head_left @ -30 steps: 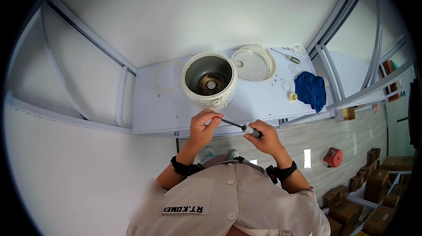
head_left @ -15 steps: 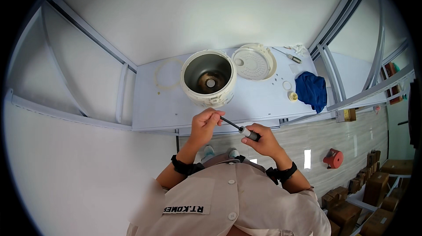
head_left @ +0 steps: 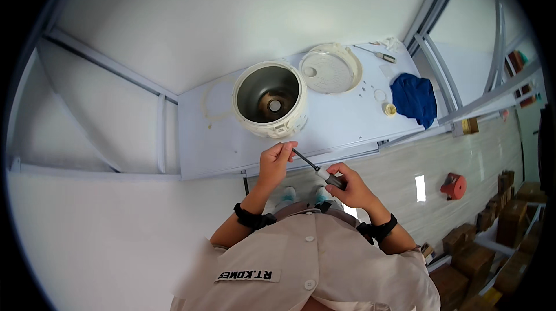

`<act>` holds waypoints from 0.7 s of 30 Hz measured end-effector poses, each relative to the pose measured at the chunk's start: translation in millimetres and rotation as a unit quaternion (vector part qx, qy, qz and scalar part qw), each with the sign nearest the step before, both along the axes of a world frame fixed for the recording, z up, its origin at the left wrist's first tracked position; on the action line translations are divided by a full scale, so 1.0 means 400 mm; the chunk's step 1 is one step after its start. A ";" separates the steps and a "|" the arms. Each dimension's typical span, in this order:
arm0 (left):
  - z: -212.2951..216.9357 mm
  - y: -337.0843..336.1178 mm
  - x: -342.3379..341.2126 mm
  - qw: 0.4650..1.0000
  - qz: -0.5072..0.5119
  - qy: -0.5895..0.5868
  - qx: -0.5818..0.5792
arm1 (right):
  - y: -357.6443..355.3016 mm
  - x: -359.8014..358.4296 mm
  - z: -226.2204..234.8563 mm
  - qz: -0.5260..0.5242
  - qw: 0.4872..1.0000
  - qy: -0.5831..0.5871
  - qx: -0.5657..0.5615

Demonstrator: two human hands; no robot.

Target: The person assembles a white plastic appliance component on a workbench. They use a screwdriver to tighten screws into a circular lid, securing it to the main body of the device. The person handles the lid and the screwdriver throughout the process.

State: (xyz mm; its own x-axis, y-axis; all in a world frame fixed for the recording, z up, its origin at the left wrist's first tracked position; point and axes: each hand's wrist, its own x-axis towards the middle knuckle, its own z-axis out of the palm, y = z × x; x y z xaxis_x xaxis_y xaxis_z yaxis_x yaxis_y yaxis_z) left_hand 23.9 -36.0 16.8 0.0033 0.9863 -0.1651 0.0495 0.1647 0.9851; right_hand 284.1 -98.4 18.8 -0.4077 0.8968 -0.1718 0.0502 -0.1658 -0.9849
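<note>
In front of the table's near edge, my right hand grips the grey and black handle of a screwdriver. Its dark shaft slants up and left to my left hand, whose fingers are pinched together at the tip. Whatever those fingers hold, if anything, is too small to make out. Just beyond stands a white rice cooker body, open at the top, with a grey inside wall and a brown-stained bottom. To its right lies a round cream lid, detached, with its inner side up.
On the white table a second screwdriver lies at the far right. A blue cloth, a small round cup, a thin ring and several tiny parts are nearby. A red stool and cardboard boxes stand on the right.
The view has shifted and tilted a little, so the table sits higher on its right side. Both hands keep almost the same pose around the screwdriver.
</note>
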 end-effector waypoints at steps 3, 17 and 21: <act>-0.001 0.014 -0.005 1.000 -0.020 0.020 -0.009 | -0.019 -0.025 -0.007 -0.035 0.999 -0.010 0.015; -0.022 0.062 -0.044 0.995 -0.082 -0.044 -0.042 | -0.094 -0.141 0.021 -0.147 0.988 -0.044 -0.012; 0.001 0.069 -0.048 0.992 -0.099 -0.052 -0.055 | -0.102 -0.173 0.047 -0.170 0.984 -0.054 -0.024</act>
